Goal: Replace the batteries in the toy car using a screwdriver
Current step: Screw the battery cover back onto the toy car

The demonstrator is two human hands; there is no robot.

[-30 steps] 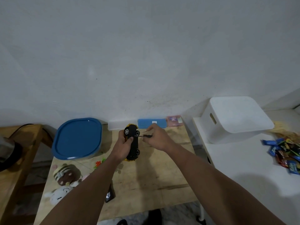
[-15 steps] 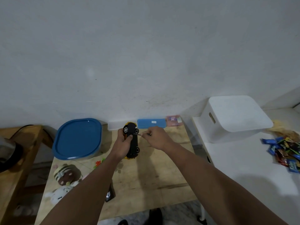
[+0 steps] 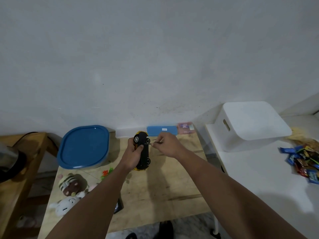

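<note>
A yellow toy car point(image 3: 144, 152) is held on its side above the wooden table point(image 3: 155, 187), its black underside facing right. My left hand point(image 3: 132, 155) grips the car's body from the left, thumb lying across the underside. My right hand point(image 3: 166, 144) pinches a thin screwdriver point(image 3: 154, 143), whose shaft points left at the underside near the upper wheel. The screwdriver's handle is hidden in my fingers.
A blue-lidded container point(image 3: 84, 146) stands at the table's back left. A blue box point(image 3: 162, 130) and pink pack point(image 3: 185, 127) lie against the wall. Plush toys point(image 3: 69, 192) sit front left. A white bin point(image 3: 250, 125) and snack packets point(image 3: 303, 161) rest on the white table at right.
The screwdriver tip has moved left, closer to the car's underside, and my right hand has shifted slightly up and left. The car stays gripped in my left hand.
</note>
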